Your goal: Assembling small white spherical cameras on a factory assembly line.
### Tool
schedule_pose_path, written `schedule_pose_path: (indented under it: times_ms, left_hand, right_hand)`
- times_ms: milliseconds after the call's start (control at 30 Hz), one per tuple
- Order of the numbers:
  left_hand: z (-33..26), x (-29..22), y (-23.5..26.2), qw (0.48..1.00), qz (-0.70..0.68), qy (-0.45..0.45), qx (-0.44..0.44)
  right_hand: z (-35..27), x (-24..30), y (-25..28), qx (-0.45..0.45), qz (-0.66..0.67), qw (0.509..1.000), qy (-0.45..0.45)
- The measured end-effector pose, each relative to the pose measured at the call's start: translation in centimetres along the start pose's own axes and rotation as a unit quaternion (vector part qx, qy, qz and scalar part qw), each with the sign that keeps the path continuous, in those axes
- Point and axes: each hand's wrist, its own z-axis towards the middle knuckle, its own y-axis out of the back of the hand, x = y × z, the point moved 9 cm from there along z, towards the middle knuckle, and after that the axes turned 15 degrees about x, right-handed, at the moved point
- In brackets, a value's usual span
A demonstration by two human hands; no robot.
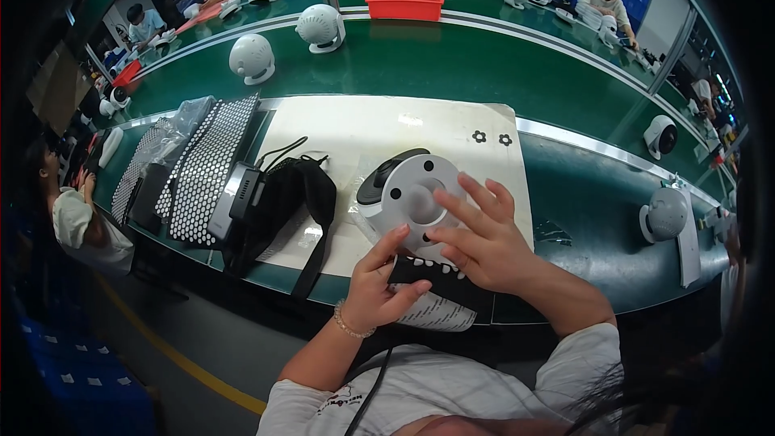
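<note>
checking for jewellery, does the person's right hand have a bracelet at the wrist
No, the bracelet is on the wrist of the left hand, and the right hand has none.

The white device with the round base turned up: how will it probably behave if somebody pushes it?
The white device may rock or roll, since its body looks rounded behind the upturned round base. It will probably stay stiff, as the shell looks like hard plastic. The smooth surface could also feel slightly slippery.
</note>
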Motion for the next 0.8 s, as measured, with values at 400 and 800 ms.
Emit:
schedule_pose_path:
  times_ms: [400, 800]
  left_hand:
    - [0.1, -0.4, 0.0, 1.0, 0.021, -0.012, -0.013]
    - [-0.1, -0.7, 0.1, 0.997, 0.062, -0.034, -0.019]
  right_hand:
    - [0.6, 3.2, 0.5, -0.069, 0.022, 0.996, 0.052]
    - [0.3, 4.0, 0.2, -0.111, 0.017, 0.991, 0.077]
